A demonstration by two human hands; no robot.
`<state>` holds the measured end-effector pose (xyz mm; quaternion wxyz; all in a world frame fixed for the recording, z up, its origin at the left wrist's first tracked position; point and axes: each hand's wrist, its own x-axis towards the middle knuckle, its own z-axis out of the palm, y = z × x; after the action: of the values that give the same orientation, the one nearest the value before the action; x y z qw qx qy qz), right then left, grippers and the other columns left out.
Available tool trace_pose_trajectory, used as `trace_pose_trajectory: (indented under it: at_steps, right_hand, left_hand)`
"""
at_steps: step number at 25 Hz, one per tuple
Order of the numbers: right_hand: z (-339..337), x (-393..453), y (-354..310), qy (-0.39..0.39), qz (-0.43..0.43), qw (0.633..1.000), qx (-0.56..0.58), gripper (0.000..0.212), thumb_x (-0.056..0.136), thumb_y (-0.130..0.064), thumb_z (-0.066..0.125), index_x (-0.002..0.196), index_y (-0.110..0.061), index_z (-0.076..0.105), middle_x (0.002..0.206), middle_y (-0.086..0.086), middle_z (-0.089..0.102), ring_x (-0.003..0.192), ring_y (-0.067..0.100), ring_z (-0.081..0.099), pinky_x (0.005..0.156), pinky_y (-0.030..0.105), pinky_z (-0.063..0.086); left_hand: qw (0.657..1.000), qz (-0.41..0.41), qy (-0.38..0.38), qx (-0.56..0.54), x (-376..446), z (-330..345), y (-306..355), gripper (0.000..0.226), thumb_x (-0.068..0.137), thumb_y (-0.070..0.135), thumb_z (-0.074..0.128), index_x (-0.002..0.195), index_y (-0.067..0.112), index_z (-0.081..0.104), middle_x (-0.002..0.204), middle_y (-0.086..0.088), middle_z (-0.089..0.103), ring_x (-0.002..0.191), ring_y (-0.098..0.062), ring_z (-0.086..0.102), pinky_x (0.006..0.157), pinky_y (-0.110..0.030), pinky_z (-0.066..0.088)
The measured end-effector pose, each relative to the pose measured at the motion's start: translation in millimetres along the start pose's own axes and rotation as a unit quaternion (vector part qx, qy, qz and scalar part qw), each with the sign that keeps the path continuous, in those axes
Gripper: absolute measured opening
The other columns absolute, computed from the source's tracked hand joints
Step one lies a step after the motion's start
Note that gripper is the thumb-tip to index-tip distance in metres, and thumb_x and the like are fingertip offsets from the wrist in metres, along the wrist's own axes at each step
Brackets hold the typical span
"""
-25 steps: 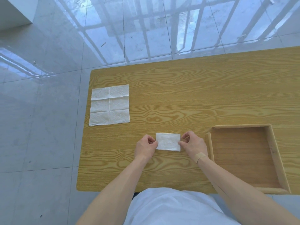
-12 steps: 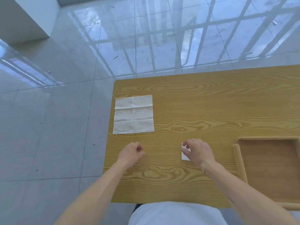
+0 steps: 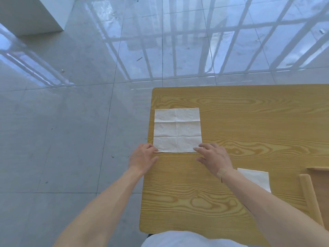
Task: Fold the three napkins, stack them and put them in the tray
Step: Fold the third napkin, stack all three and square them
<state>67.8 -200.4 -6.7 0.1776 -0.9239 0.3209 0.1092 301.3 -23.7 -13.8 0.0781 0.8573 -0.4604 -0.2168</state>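
Note:
An unfolded white napkin [image 3: 177, 130] with crease lines lies flat near the table's left edge. My left hand [image 3: 143, 157] pinches its near left corner between thumb and fingers. My right hand [image 3: 214, 156] rests its fingertips on the near right corner, fingers spread. A folded white napkin [image 3: 255, 178] lies on the table to the right, partly hidden behind my right forearm. Only the left rim of the wooden tray [image 3: 310, 196] shows at the right border of the view.
The wooden table [image 3: 249, 118] ends at its left edge just beside the unfolded napkin, with glossy grey floor tiles [image 3: 71, 122] beyond. A white block [image 3: 26, 15] stands on the floor at far upper left.
Both hands left the folded napkin and moved left and forward to the unfolded napkin's near corners. The view swung left, pushing the tray to the frame's right border.

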Motion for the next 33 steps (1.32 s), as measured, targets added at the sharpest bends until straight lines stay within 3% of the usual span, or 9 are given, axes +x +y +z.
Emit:
trace_pose_trajectory:
  at_steps: [3, 6, 12, 17, 21, 25, 27, 29, 33]
  right_hand:
    - [6, 13, -11, -0.01, 0.001, 0.999, -0.045, 0.042, 0.094, -0.037, 0.055, 0.135, -0.035, 0.048, 0.144, -0.009, 0.047, 0.13, 0.022, 0.039, 0.095, 0.04, 0.039]
    - [13, 9, -17, -0.004, 0.008, 0.999, -0.053, 0.043, 0.09, -0.036, 0.061, 0.132, -0.031, 0.052, 0.137, -0.008, 0.053, 0.122, 0.023, 0.046, 0.093, 0.04, 0.04]
    - [27, -34, -21, 0.063, -0.019, 0.997, -0.035, 0.035, 0.071, -0.023, 0.084, 0.104, -0.02, 0.072, 0.097, 0.001, 0.07, 0.089, 0.028, 0.063, 0.073, 0.042, 0.05]
    - [58, -90, -19, 0.057, -0.027, 0.998, 0.014, 0.036, 0.07, -0.04, 0.081, 0.1, -0.024, 0.069, 0.096, -0.003, 0.066, 0.093, 0.025, 0.062, 0.076, 0.041, 0.049]
    - [76, -122, -21, 0.046, -0.027, 0.998, 0.034, 0.038, 0.07, -0.042, 0.079, 0.101, -0.024, 0.066, 0.099, -0.004, 0.064, 0.095, 0.024, 0.061, 0.078, 0.039, 0.048]
    - [77, -122, -22, 0.092, -0.035, 0.995, 0.031, 0.021, 0.074, -0.021, 0.078, 0.091, -0.023, 0.067, 0.094, -0.004, 0.065, 0.089, 0.024, 0.061, 0.076, 0.037, 0.046]
    - [73, -121, -18, 0.123, -0.041, 0.991, 0.036, 0.003, 0.082, -0.022, 0.068, 0.085, -0.024, 0.068, 0.09, -0.005, 0.067, 0.087, 0.022, 0.062, 0.076, 0.036, 0.043]
    - [69, -121, -15, 0.126, -0.036, 0.99, 0.056, 0.003, 0.085, -0.024, 0.067, 0.083, -0.025, 0.069, 0.089, -0.008, 0.068, 0.088, 0.02, 0.062, 0.076, 0.036, 0.044]
    - [55, -118, -12, 0.084, -0.02, 0.991, 0.107, 0.014, 0.076, -0.022, 0.08, 0.08, -0.028, 0.068, 0.087, -0.016, 0.068, 0.089, 0.015, 0.062, 0.072, 0.033, 0.046]
  left_hand:
    - [1.0, 0.019, -0.007, 0.011, 11, 6, -3, 0.033, 0.089, 0.033, 0.067, 0.122, 0.027, 0.063, 0.127, 0.009, 0.057, 0.12, -0.016, 0.046, 0.095, -0.035, 0.045]
    - [1.0, 0.026, 0.006, 0.013, 12, 13, 2, 0.025, 0.091, 0.03, 0.064, 0.115, 0.023, 0.061, 0.119, 0.004, 0.056, 0.112, -0.02, 0.048, 0.089, -0.036, 0.045]
    - [0.991, 0.109, 0.072, 0.022, -25, 25, 5, 0.004, 0.091, 0.016, 0.065, 0.09, 0.012, 0.066, 0.098, -0.004, 0.062, 0.09, -0.024, 0.057, 0.068, -0.037, 0.051]
    - [0.989, 0.119, 0.073, -0.057, -80, 48, 0, 0.002, 0.09, 0.019, 0.066, 0.088, 0.018, 0.066, 0.095, 0.006, 0.063, 0.086, -0.014, 0.058, 0.065, -0.025, 0.047]
    - [0.987, 0.126, 0.052, -0.088, -116, 60, -1, 0.015, 0.094, 0.029, 0.05, 0.091, 0.022, 0.064, 0.097, 0.011, 0.062, 0.087, -0.008, 0.056, 0.069, -0.016, 0.039]
    - [0.987, 0.121, 0.045, -0.095, -127, 60, 1, 0.019, 0.095, 0.03, 0.049, 0.09, 0.021, 0.064, 0.095, 0.011, 0.062, 0.088, -0.008, 0.056, 0.07, -0.015, 0.04]
    - [0.986, 0.123, 0.043, -0.1, -123, 57, 2, 0.012, 0.093, 0.025, 0.054, 0.089, 0.02, 0.064, 0.095, 0.01, 0.062, 0.088, -0.01, 0.056, 0.069, -0.018, 0.042]
    - [0.985, 0.128, 0.043, -0.105, -119, 54, 2, 0.003, 0.089, 0.017, 0.063, 0.087, 0.018, 0.062, 0.095, 0.009, 0.062, 0.088, -0.011, 0.056, 0.067, -0.022, 0.046]
    - [0.983, 0.139, 0.034, -0.118, -112, 48, 0, 0.008, 0.083, 0.015, 0.066, 0.085, 0.02, 0.061, 0.094, 0.01, 0.064, 0.089, -0.011, 0.058, 0.067, -0.025, 0.051]
